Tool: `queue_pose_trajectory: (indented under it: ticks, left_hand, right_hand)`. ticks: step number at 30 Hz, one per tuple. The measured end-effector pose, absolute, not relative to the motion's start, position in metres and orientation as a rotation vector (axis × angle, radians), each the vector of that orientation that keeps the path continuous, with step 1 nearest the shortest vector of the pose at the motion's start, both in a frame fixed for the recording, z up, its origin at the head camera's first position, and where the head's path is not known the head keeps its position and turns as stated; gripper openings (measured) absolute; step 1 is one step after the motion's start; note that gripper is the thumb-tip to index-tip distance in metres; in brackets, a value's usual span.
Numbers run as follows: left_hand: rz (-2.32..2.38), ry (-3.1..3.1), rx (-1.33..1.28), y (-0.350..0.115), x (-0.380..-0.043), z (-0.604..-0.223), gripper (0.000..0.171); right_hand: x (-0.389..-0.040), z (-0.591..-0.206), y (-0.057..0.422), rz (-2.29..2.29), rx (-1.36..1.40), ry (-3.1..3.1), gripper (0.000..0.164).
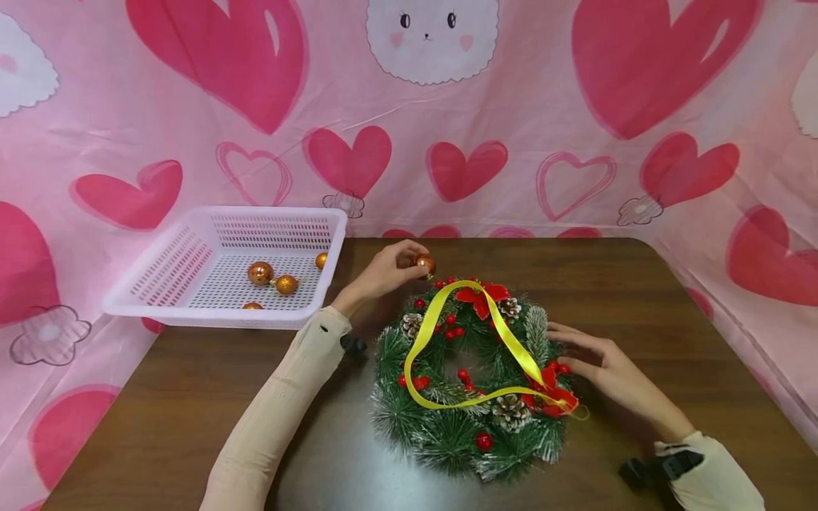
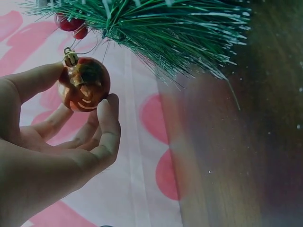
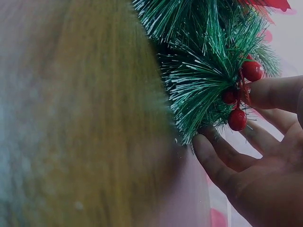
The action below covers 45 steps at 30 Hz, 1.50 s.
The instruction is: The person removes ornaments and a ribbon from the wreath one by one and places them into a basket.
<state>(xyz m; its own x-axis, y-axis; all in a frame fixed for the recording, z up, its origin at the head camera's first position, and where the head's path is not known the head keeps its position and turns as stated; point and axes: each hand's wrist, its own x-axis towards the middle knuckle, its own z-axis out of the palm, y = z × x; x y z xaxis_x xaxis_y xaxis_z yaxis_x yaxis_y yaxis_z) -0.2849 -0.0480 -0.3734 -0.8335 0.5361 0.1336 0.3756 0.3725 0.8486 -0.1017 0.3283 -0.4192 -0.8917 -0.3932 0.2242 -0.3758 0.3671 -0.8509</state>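
My left hand (image 1: pixel 388 270) holds a shiny copper-gold Christmas ball (image 1: pixel 425 265) between thumb and fingertips, at the far edge of a green wreath (image 1: pixel 396 419). In the left wrist view the ball (image 2: pixel 85 87) has its gold cap and loop tilted up toward the needles. My right hand (image 1: pixel 613 372) is at the wreath's right side, its fingers spread and lightly bent. In the right wrist view its thumb (image 3: pixel 277 93) is beside red berries (image 3: pixel 237 119). A yellow ribbon (image 1: pixel 418 348) loops over the wreath, among pinecones (image 1: pixel 511 411) and red flowers (image 1: pixel 483 298).
On the left of the brown table (image 1: pixel 211 397) stands a white plastic basket (image 1: pixel 224 316) with slotted walls. Several gold balls (image 1: pixel 260 273) lie inside it. A pink cloth (image 1: pixel 409 113) with hearts hangs behind the table.
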Motion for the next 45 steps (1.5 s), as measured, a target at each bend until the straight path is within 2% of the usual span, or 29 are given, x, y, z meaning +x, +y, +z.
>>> queue_pose_trajectory:
  ticks: [29,39,45]
  left_hand:
    - [1.509,2.417,0.900,-0.054,-0.279,-0.358,0.037]
    - [1.502,2.413,0.916,-0.057,-0.279,-0.354,0.033]
    - [1.417,2.410,0.999,-0.062,-0.280,-0.352,0.036]
  right_hand:
    - [-0.100,-0.418,0.327,-1.520,-0.699,2.694,0.040]
    - [-0.099,-0.416,0.327,-1.504,-0.697,2.715,0.039]
    - [-0.098,-0.417,0.326,-1.480,-0.677,2.729,0.039]
